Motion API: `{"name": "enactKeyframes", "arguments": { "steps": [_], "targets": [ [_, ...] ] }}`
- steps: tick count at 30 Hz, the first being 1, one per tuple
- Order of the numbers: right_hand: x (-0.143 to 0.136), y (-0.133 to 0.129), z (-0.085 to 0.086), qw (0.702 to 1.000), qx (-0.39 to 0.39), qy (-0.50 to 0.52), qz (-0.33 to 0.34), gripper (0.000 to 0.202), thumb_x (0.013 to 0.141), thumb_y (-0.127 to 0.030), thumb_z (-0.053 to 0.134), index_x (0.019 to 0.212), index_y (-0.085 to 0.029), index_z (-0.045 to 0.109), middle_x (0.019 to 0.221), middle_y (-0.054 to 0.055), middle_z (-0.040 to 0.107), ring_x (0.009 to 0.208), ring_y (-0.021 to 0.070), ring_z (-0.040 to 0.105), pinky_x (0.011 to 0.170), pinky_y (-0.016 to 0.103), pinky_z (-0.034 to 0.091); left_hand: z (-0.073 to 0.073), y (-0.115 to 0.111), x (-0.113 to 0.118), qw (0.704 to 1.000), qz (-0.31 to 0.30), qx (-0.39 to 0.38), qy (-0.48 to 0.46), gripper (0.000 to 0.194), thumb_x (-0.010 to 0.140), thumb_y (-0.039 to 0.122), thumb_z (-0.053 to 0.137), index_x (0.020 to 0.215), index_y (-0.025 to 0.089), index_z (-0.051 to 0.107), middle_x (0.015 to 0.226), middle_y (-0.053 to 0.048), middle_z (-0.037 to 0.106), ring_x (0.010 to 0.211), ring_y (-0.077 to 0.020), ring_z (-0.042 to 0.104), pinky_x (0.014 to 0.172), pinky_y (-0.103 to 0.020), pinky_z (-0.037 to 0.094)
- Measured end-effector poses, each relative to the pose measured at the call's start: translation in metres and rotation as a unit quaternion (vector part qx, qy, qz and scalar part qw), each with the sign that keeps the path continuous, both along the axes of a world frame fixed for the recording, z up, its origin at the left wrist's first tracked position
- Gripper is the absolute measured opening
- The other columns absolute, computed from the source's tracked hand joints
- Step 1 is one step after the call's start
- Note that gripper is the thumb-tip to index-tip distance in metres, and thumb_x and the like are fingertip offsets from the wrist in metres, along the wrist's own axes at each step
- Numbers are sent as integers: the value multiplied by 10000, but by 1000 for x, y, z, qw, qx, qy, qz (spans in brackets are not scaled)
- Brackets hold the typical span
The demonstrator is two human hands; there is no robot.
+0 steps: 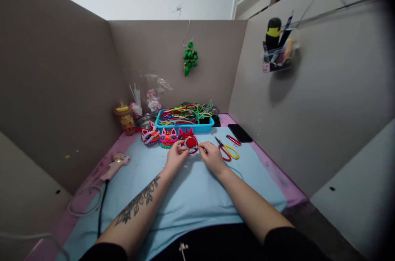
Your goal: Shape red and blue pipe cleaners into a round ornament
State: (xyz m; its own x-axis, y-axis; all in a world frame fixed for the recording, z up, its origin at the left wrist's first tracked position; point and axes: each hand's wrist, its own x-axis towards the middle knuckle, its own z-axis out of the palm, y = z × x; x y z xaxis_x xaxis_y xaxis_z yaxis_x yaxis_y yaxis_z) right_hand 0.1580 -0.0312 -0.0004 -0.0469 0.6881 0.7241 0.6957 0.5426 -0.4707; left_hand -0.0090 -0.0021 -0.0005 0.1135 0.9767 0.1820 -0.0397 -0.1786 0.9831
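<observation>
Between my hands is a small round red piece with a light blue-grey edge [191, 143], apparently made of fuzzy pipe cleaner. My left hand [177, 154] grips its left side between thumb and fingers. The fingertips of my right hand [210, 155] pinch at its right edge, on the light blue-grey strand. Just behind stand colourful fuzzy animal heads with ears: a pink and orange one [150, 135], one with a teal base [168, 138], and a red one [185, 132] partly hidden by the held piece.
Scissors [227, 150] with red and yellow handles lie right of my hands, near a red cutter [233, 140] and a phone [240, 133]. A blue tray [185, 127] of pipe cleaners stands behind. A glue gun [116, 165] with a cable rests at left. Partition walls surround the table.
</observation>
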Motion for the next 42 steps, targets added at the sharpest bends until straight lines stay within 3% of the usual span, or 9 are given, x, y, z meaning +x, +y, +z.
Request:
{"name": "enactKeyframes", "arguments": {
  "steps": [12,18,25,42],
  "targets": [
    [4,0,-2,1000,-20,3,-5,156,862,-215,459,823,-191,608,785,50,618,755,168,565,724,273,445,5,1,-1,1000,9,-28,-10,510,601,240,700,1067,123,528,659,9,632,571,-128,604,524,-208,419],
    [-2,-2,-5,999,-26,-31,-4,149,863,-201,454,825,-193,598,794,45,622,747,160,571,717,259,437,5,0,-2,1000,5,-22,-16,469,606,252,711,1030,115,561,641,3,646,563,-109,579,599,-224,447],
    [-11,-4,-5,997,-28,-55,-34,149,842,-186,461,787,-202,598,753,37,623,723,161,577,704,254,432,11,-6,2,997,-18,-66,-26,526,579,286,740,1042,126,549,637,15,640,525,-100,564,480,-189,382],
    [-10,2,-11,998,-58,20,21,150,847,-204,460,790,-206,600,767,35,620,755,166,580,723,268,447,5,-4,1,990,-63,-103,-73,521,546,250,779,995,138,540,751,-14,643,576,-130,634,488,-199,413]
  ]
}}
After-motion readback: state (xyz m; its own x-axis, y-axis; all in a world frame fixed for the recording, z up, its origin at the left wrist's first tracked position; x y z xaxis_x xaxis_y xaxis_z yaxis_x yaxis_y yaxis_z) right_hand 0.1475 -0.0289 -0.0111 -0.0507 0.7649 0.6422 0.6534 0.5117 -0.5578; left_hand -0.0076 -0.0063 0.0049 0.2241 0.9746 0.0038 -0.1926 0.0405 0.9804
